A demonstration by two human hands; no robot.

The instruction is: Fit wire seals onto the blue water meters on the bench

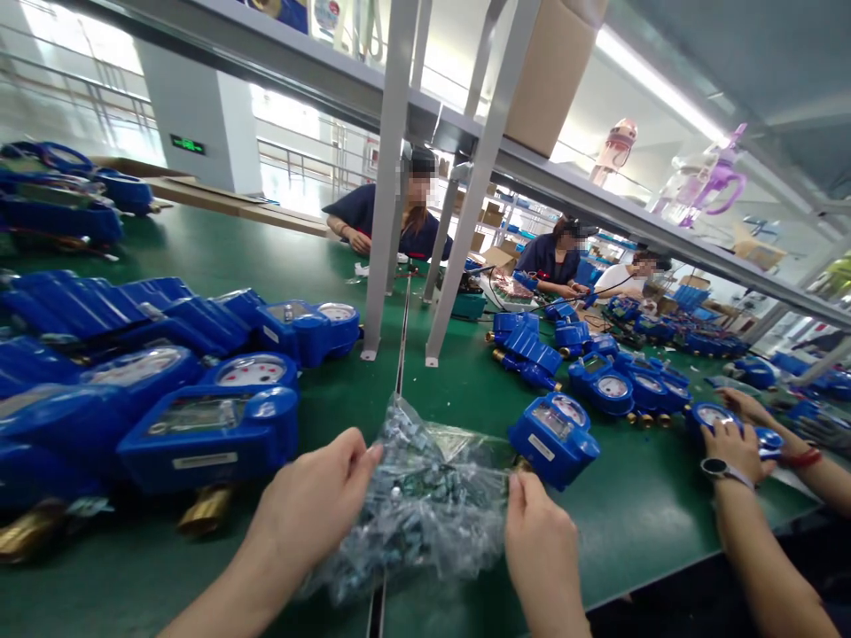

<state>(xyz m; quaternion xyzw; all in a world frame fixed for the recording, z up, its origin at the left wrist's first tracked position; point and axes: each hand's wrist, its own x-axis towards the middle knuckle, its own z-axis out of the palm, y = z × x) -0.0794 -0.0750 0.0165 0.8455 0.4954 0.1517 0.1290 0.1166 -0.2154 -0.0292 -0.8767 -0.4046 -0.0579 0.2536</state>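
Observation:
A clear plastic bag (425, 505) full of small parts, too jumbled to name, sits at the front of the green table. My left hand (332, 487) is closed on the bag's left side, thumb against the fingers. On its right edge, my right hand (538, 523) pinches the plastic. Just beyond that hand stands a blue water meter (555, 439) with a dial and a small display window. Left of my left hand is another blue meter (213, 434), with a brass fitting (205, 511) below it.
Rows of blue meters (133, 306) fill the table's left side, more (628, 381) stand at right. Metal posts (386, 177) hold a shelf (598, 199) across the table. A co-worker's hands (735, 443) hold a meter at far right. Several people sit opposite.

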